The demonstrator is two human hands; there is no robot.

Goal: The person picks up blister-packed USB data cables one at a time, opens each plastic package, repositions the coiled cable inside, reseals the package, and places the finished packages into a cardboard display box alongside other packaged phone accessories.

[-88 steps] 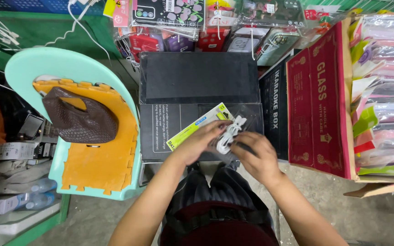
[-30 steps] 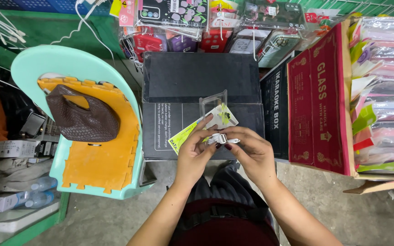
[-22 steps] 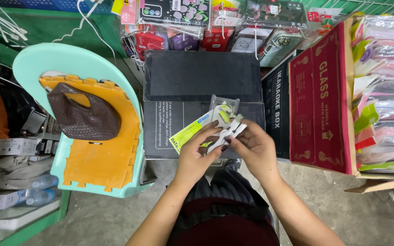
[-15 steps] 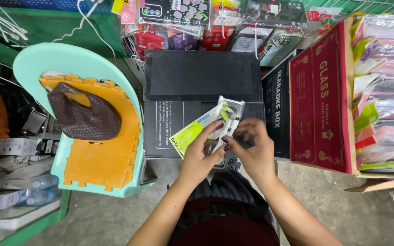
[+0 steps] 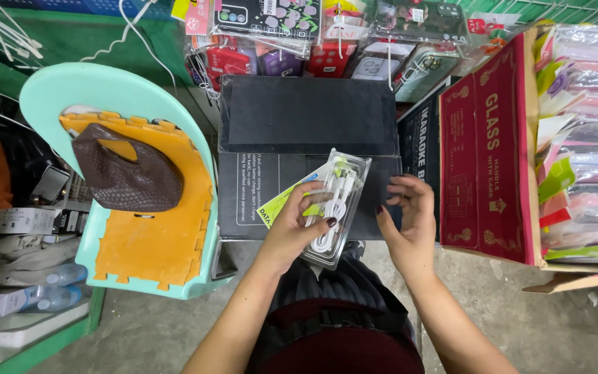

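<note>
Bright, even light; soft shadows; glare on plastic wrappers; sharp focus; edges bowed.

Left hand (image 5: 295, 228) raised with fingers curled in a grip, right hand (image 5: 406, 218) alongside it, open with fingers loosely spread.

White cable (image 5: 333, 208) in clear blister pack (image 5: 340, 201), yellow-green card (image 5: 282, 206). Black box (image 5: 306, 125). Mint chair (image 5: 57, 90), orange mat (image 5: 153, 235), brown woven bag (image 5: 129, 176). Red carton (image 5: 486, 152).

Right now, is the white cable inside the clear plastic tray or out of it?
Inside. The coiled white cable lies within the clear plastic tray, held by the left hand; the right hand is off it.
</note>
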